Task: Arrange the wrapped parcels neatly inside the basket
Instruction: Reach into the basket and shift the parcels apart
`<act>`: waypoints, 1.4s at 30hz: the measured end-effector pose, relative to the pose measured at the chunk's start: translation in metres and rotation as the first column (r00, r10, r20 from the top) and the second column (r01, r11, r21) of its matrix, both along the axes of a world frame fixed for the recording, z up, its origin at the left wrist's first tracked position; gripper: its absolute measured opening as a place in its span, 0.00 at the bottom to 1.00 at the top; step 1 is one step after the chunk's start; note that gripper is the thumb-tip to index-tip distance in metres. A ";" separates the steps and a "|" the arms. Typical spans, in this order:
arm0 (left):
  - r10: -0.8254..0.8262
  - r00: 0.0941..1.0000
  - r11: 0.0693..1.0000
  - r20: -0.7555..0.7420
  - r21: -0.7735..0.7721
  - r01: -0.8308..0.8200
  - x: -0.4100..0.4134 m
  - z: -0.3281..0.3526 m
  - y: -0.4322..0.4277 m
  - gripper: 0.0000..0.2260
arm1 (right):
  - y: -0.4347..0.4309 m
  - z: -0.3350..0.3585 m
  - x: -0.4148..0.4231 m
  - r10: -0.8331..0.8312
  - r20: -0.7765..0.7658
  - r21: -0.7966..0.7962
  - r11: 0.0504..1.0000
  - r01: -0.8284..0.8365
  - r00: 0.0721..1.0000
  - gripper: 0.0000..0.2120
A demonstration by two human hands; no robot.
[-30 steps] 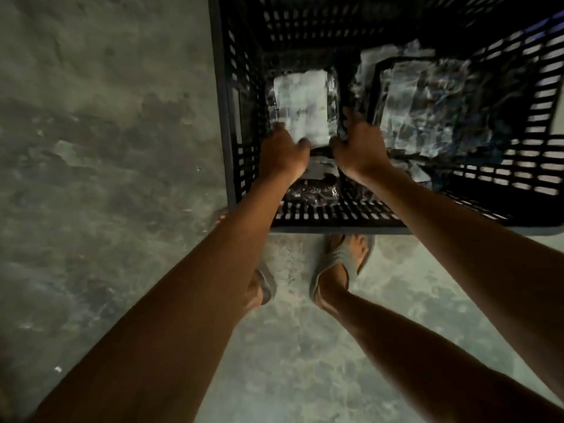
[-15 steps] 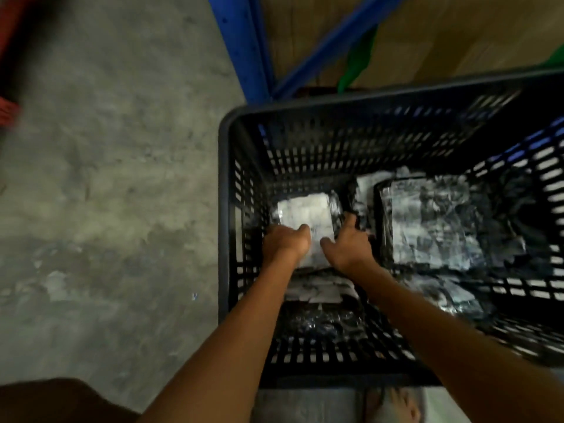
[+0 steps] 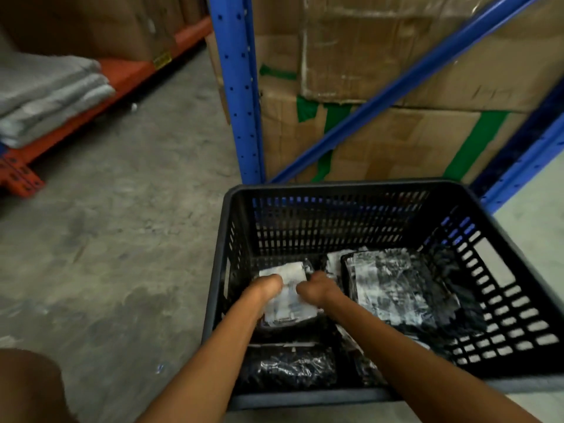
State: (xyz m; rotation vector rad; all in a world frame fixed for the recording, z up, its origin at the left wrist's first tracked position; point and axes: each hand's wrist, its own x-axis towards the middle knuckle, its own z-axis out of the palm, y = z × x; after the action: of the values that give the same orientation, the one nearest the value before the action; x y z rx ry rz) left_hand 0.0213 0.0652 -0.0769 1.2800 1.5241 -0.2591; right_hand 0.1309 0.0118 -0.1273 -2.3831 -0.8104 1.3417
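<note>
Seating a parcel: step in hand, judged from the layout, is the squaring-up of one white-labelled parcel (image 3: 287,296) in the far-left part of the black basket (image 3: 360,186).

Item 1, left hand (image 3: 265,286): on the near-left edge of that parcel, fingers curled under and out of sight, so whether they pinch the wrap or only press on it cannot be told.

Item 2, right hand (image 3: 314,291): at the parcel's right edge, knuckles up; fingers likewise bunched and blurred, grip not determinable.

Item 3, large flat parcel (image 3: 393,288): clear wrap over dark contents, lying to the right of the hands, apart from them, near the right wall.

Item 4, dark parcel (image 3: 290,366): glossy wrap, against the near wall, below the left forearm.

Item 5, a further wrapped piece under the right forearm (mostly hidden).

Surroundings: blue rack upright (image 3: 241,87), cardboard cartons (image 3: 381,56) with green tape, folded grey cloth (image 3: 45,93) on an orange beam, concrete floor.

Next move, as a judgement: push the parcel flat and flush against the left wall, edges parallel to the large flat parcel, then release and turn to the loose pieces near the front.

Writing: the white label carries dark print, too blurred to read; no brand is legible anywhere (cartons included).
</note>
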 end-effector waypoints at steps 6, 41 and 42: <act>0.022 0.988 0.999 0.151 0.036 -0.027 -0.010 0.037 0.004 0.15 | 0.001 0.047 0.037 -0.040 0.042 0.163 0.986 0.032 0.998 0.24; 0.101 0.992 0.927 0.075 0.355 -0.121 0.032 -0.038 0.042 0.25 | 0.034 -0.040 0.040 -0.198 -0.125 0.153 0.964 0.216 0.972 0.09; 0.101 0.993 0.928 0.064 0.355 -0.117 0.034 -0.039 0.044 0.24 | 0.034 -0.039 0.041 -0.188 -0.108 0.149 0.968 0.203 0.976 0.10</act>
State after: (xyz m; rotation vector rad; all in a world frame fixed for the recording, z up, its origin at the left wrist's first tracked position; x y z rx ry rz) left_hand 0.0548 0.1092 -0.1160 1.4649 1.6472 0.1277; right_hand 0.1716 0.0455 -0.1668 -2.1950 -0.6137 1.2491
